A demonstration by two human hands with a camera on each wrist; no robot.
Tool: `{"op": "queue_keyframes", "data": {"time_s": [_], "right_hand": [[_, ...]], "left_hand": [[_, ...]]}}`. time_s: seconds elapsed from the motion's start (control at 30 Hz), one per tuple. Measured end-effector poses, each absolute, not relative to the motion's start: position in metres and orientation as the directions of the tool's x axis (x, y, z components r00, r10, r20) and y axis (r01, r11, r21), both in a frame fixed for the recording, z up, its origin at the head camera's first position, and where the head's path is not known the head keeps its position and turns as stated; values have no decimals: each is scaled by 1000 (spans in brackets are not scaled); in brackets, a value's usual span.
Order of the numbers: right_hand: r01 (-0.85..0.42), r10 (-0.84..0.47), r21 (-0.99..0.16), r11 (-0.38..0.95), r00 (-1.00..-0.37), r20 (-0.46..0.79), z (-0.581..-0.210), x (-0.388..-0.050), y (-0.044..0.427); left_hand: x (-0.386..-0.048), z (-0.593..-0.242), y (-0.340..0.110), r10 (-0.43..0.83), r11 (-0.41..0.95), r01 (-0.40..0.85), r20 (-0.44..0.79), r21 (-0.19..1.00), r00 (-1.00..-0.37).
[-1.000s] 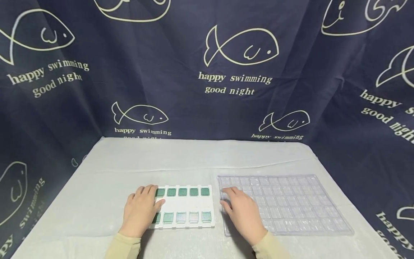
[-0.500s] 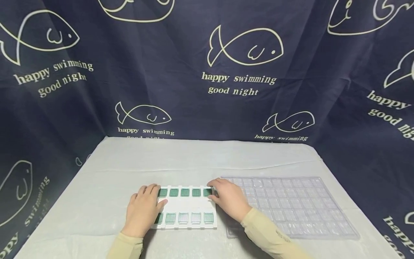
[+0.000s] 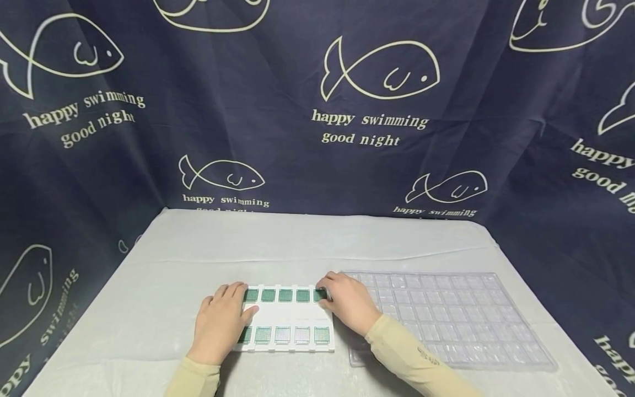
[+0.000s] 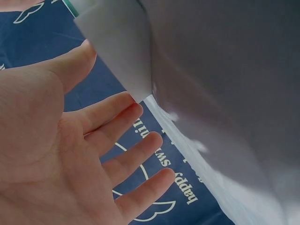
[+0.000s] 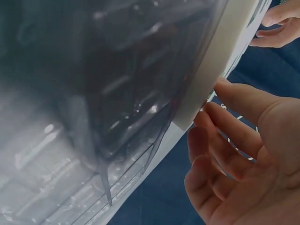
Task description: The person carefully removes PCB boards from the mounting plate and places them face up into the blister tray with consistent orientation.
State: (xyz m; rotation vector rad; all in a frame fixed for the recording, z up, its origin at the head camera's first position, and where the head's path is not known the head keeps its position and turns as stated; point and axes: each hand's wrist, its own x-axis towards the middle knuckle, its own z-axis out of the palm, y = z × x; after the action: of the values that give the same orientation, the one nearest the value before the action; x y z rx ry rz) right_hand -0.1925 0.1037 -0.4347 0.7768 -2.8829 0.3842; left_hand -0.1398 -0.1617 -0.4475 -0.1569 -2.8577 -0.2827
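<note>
A flat white tray (image 3: 290, 313) lies on the table in the head view, with a row of green mesh squares along its far side and another along its near side. The left hand (image 3: 216, 325) grips its left end, thumb on top, fingers at the far corner. At the far right corner, the right hand (image 3: 349, 302) holds it between thumb and fingers. The left wrist view shows the white side (image 4: 112, 56) touched by thumb and fingertips, other fingers spread. In the right wrist view, thumb and fingertips meet the tray's edge (image 5: 218, 61).
A clear plastic tray (image 3: 446, 314) with many rectangular compartments lies right of the white tray, close to the right forearm. The white-covered table (image 3: 317, 237) ends at a dark blue fish-patterned cloth (image 3: 288, 121) behind and at both sides.
The right hand has moved left from the clear tray's left edge onto the white tray's far right corner. The left hand has stayed at the tray's left end. The head view has shifted slightly.
</note>
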Motion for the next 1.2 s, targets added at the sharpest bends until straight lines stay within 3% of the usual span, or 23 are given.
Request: {"op": "queue_keyframes", "data": {"time_s": [1.2], "right_hand": [[-579,-546,-146,802,-810,212,-430,-197,106]], "left_hand": [[-138,-450,-161,82,977,133,280,169,-956]]}}
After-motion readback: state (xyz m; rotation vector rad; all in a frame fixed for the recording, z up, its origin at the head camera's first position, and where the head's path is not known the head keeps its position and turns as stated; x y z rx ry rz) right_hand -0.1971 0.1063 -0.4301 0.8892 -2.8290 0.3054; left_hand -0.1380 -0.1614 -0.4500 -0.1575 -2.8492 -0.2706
